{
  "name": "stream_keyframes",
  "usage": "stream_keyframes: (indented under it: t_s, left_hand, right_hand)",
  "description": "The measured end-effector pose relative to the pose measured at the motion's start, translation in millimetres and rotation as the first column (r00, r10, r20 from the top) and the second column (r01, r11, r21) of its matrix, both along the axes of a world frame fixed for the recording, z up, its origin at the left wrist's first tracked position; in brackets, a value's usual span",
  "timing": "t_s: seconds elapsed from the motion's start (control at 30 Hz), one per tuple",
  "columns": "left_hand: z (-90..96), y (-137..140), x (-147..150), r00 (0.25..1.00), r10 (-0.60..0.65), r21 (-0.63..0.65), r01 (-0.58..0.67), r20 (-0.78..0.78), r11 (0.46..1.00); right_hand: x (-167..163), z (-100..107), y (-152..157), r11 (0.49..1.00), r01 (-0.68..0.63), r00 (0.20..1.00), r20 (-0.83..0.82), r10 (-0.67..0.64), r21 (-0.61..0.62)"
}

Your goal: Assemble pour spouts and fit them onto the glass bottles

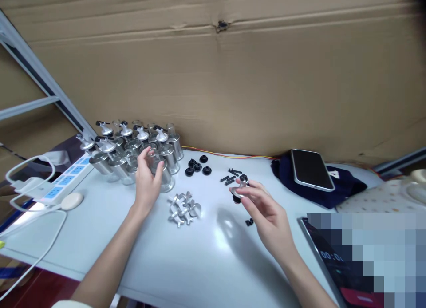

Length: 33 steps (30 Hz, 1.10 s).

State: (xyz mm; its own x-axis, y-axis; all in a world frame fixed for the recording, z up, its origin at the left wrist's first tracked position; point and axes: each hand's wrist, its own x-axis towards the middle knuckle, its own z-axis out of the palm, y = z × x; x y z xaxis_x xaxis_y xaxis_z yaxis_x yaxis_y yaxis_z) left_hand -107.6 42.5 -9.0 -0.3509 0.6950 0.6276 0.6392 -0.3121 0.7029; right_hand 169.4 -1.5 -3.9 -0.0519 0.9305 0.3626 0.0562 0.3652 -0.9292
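Note:
My left hand (148, 179) is curled round the neck of a glass bottle with a metal sleeve (167, 181), at the front right of a cluster of similar bottles. Between the thumb and fingers of my right hand (266, 208), a silver pourer spout (235, 193) with a black stopper underneath is held above the table. Left of it lies a heap of loose silver spout parts (183, 208). Several round black stoppers (197, 167) sit behind the heap. Small black strips (229, 179) lie just beyond my right hand, and a few more black bits (249, 222) are below it.
Several bottles at the left carry silver spouts (143, 134). A white power strip (66, 179) with cables and a round white disc (72, 201) lies left. To the right are a tablet-like device (312, 169) on dark cloth (286, 170) and a phone (333, 254). Cardboard (233, 86) stands behind.

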Motion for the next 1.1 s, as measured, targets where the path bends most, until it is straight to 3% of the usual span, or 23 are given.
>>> stream_keyframes:
  t_s: [0.13,0.27,0.33,0.4,0.5,0.57,0.63,0.77,0.97,1.1]
  left_hand:
    - [-1.8,-2,2,0.999,0.02,0.039,-0.018,-0.044,0.999]
    - [12.9,-12,14,0.966,0.086,0.303,-0.008,-0.245,0.953]
    - [28.1,-20,26,0.968,0.027,0.419,0.083,-0.251,0.904]
    - [44.6,-29,41,0.969,-0.105,0.44,0.197,-0.225,0.876]
    - [59.6,-41,67,0.894,-0.399,0.231,0.44,-0.201,0.868]
    - [57.7,-44,84,0.805,-0.578,0.088,0.591,-0.138,0.802]
    - [47.7,-45,98,0.731,-0.679,-0.001,0.68,-0.072,0.733]
    - [24.9,-41,111,0.639,-0.767,-0.111,0.76,-0.055,0.641]
    - [16.3,-39,111,0.588,-0.795,-0.134,0.785,-0.148,0.605]
    - [18.8,-34,109,0.557,-0.818,-0.156,0.804,-0.142,0.574]
  right_hand:
    - [1,1,2,0.997,0.079,0.996,-0.047,-0.079,-0.01]
    - [2,3,4,0.984,0.18,0.979,-0.101,-0.179,0.003]
    - [3,3,5,0.965,0.26,0.96,-0.113,-0.256,0.021]
    - [3,4,5,0.943,0.329,0.94,-0.115,-0.323,0.043]
    - [4,6,6,0.924,0.377,0.923,-0.105,-0.37,0.058]
    - [5,6,7,0.923,0.381,0.92,-0.117,-0.373,0.058]
    - [5,6,6,0.925,0.371,0.924,-0.129,-0.36,0.078]
    - [5,5,4,0.934,0.32,0.947,-0.087,-0.31,0.16]
    - [6,4,1,0.941,0.18,0.983,-0.032,-0.178,0.287]
    - [8,10,0,0.905,0.021,0.99,0.116,-0.078,0.425]
